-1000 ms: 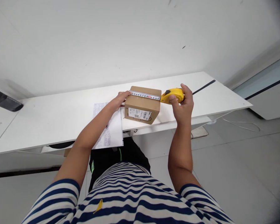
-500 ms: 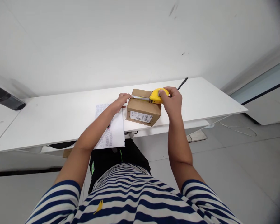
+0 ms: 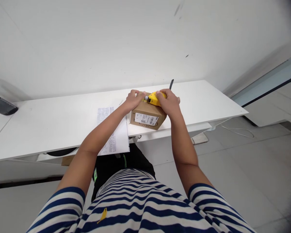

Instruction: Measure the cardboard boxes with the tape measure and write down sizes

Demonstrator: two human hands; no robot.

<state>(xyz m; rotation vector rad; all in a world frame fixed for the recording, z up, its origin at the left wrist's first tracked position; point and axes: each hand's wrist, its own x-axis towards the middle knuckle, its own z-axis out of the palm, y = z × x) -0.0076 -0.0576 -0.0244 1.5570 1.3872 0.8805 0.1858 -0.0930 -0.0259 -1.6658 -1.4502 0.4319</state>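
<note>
A brown cardboard box point(image 3: 146, 108) with a white shipping label on its front side sits on the white table. Over its top, my right hand point(image 3: 170, 101) is closed round a yellow tape measure point(image 3: 154, 99), whose black strap sticks up behind the hand. A short stretch of blade point(image 3: 146, 98) shows at the mouth of the case. My left hand point(image 3: 134, 99) pinches the blade's end at the box's upper left; its thumb lies close to the case.
Left of the box lies an open notebook point(image 3: 121, 137) with handwriting, reaching over the front edge of the table point(image 3: 63, 119). A dark bottle point(image 3: 1, 104) stands at the far left. A wall rises behind, and a cable point(image 3: 237, 131) lies on the floor.
The blade stretch between my hands has become much shorter. The tape measure has moved left and tilted, and my left hand has moved right over the box top.
</note>
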